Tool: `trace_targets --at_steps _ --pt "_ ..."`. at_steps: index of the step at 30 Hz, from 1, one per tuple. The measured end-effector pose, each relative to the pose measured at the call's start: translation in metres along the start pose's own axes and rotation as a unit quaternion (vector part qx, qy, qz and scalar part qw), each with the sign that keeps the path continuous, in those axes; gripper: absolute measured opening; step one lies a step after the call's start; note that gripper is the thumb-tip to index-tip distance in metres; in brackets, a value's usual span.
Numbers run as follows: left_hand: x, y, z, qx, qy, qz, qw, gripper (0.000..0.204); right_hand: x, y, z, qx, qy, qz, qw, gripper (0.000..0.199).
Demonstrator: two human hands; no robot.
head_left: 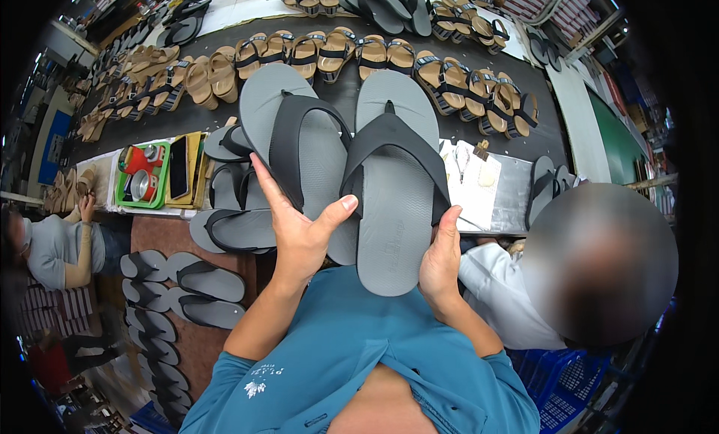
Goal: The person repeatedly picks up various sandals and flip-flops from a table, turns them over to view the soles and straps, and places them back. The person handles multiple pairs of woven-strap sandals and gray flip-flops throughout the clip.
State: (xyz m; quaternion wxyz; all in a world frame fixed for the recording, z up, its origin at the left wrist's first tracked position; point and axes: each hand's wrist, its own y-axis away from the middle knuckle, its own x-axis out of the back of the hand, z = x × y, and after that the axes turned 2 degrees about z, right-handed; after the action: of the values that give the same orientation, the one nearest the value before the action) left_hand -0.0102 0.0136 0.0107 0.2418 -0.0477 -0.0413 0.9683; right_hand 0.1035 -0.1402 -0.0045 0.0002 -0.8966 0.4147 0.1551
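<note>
A pair of grey flip-flops with black straps is held up before me, toes pointing away. My left hand [296,228] grips the left flip-flop [326,168], which is tilted; the index finger runs along its outer edge and the thumb lies over the top, close to the other sole. My right hand [442,258] clasps the right flip-flop [393,235] by its outer edge near the heel, thumb upward, other fingers hidden beneath. The right one partly overlaps the left. Left of my left hand, more grey flip-flops [240,228] are stacked at the table edge.
Rows of strapped cork-coloured sandals [337,52] stand along the dark conveyor [217,37]. A green tray [161,198] with red cans and a phone [179,167] lie at left. Flip-flop pairs [206,277] cover a brown surface. Co-workers sit left [60,247] and close at right [494,284].
</note>
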Motion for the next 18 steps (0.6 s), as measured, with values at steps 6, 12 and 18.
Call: trace_targets --at_steps 6,12,18 --pt "0.0 -0.001 0.001 -0.012 0.004 0.005 1.0 0.131 -0.005 -0.003 -0.003 -0.015 0.037 0.032 0.999 0.074" --pt "0.005 0.003 0.011 -0.058 -0.054 0.005 0.997 0.13 -0.009 -0.004 0.004 -0.003 -0.007 0.025 1.0 0.079" --pt "0.006 0.014 0.028 -0.137 -0.13 0.013 0.982 0.135 0.009 -0.001 0.019 -0.039 -0.067 -0.013 0.997 0.084"
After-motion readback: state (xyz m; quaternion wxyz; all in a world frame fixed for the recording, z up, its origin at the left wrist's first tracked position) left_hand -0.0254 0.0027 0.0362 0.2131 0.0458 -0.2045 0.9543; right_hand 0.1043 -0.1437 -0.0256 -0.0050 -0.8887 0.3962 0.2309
